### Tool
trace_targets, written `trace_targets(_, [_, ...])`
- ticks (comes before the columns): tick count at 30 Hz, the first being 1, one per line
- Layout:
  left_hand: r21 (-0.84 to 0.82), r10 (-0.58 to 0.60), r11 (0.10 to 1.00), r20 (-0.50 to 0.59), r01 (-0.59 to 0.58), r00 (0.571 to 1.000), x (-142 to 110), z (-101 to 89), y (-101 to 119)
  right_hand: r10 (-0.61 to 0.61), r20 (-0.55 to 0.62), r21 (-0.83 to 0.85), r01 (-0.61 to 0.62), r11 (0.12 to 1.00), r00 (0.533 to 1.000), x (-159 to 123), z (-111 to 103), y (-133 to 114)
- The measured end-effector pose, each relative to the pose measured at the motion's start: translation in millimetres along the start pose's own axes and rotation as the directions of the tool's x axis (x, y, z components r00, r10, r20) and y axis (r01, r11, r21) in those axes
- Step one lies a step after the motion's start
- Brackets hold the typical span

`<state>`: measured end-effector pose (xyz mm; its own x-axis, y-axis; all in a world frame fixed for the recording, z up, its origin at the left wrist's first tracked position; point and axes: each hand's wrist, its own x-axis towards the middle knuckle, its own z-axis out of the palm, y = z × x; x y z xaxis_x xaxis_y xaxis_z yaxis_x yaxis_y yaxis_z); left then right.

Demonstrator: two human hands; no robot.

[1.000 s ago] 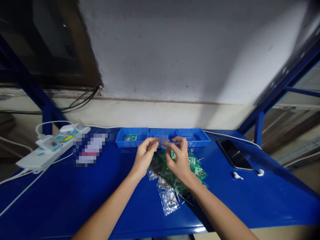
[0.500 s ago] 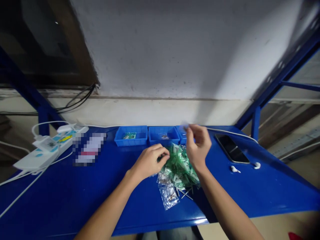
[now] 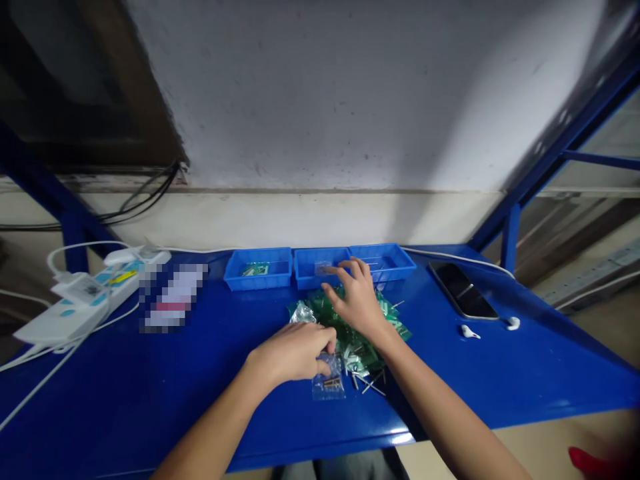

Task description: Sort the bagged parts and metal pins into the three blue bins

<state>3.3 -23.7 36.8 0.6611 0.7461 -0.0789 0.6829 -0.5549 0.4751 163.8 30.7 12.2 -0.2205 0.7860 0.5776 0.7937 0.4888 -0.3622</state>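
Note:
A heap of small clear bags with green parts (image 3: 350,327) lies in the middle of the blue table (image 3: 150,380). My left hand (image 3: 295,350) rests at the heap's near edge, fingers curled down and pinching a small clear bag (image 3: 329,380) with dark parts in it. My right hand (image 3: 357,300) lies over the far side of the heap with fingers spread, holding nothing. Just beyond it stand three blue trays in a row: the left tray (image 3: 259,269) holds a green piece, the middle tray (image 3: 320,268) holds a small bag, the right tray (image 3: 383,262) looks nearly bare.
A white power strip (image 3: 85,297) with cables sits at the far left, next to a blurred patch. A black phone (image 3: 463,290) and two white earbuds (image 3: 470,331) lie at the right. Blue frame posts rise at both back corners. A wall stands behind the table.
My right hand came down from above the right tray onto the heap and opened. My left hand slid toward me onto the small bag at the heap's near edge.

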Motion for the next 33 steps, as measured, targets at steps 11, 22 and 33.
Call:
trace_targets(11, [0.209, 0.057, 0.977, -0.065, -0.042, 0.996, -30, 16.5, 26, -0.019, -0.008, 0.088, 0.02, 0.996, 1.0, 3, -15, -8])
trace_targets(22, [0.36, 0.111, 0.932, -0.184, -0.038, 0.977, -53, 50.8, 33, -0.018, 0.075, 0.193, 0.003, 0.981, 0.997, 0, -19, -20])
trace_targets(33, [0.313, 0.268, 0.941, -0.463, -0.127, 0.845, -99, 85.2, 54, -0.066, 0.21, 0.193, 0.025, 0.981, 0.975, -2, -11, -17])
